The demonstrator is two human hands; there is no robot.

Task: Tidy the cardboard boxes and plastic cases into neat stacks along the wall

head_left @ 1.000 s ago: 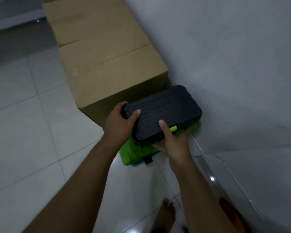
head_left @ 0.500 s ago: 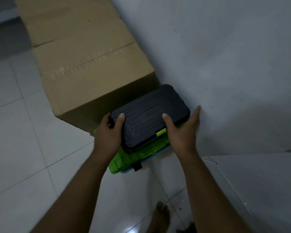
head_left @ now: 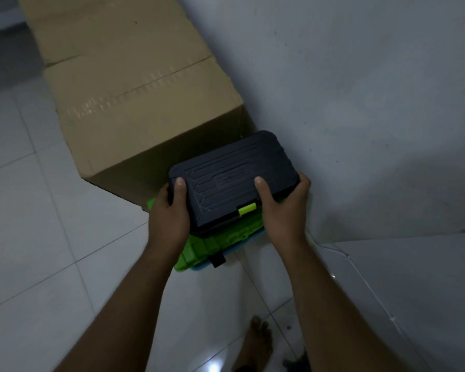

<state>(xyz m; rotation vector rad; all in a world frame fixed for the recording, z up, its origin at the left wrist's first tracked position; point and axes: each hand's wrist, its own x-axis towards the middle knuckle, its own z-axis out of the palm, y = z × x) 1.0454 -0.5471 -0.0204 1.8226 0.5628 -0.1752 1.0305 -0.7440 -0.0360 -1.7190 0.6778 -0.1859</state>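
A black plastic case (head_left: 232, 181) with a ribbed lid lay on top of a green plastic case (head_left: 215, 244), and both hands were closed on it. The left hand (head_left: 169, 216) gripped the case's left end, thumb flat on the lid and fingers wrapped around the edge. The right hand (head_left: 283, 208) gripped the right end the same way, thumb on the lid and fingers curled around the side nearest the wall (head_left: 360, 103). A lime-green latch (head_left: 247, 209) stuck out from the black case's near edge, just left of the right thumb's base. The green case jutted out beyond the black case toward the camera, with a small black latch (head_left: 217, 260) on its front, and a sliver of something blue (head_left: 207, 267) showed beneath it. Directly behind the black case stood a large cardboard box (head_left: 140, 98), its taped top seam visible, with a second cardboard box (head_left: 105, 25) behind it, both along the wall. The stack of cases sat on the white tiled floor (head_left: 38, 237), close to the wall. A bare foot (head_left: 255, 342) stood on the tiles below the cases, between the 2 forearms.
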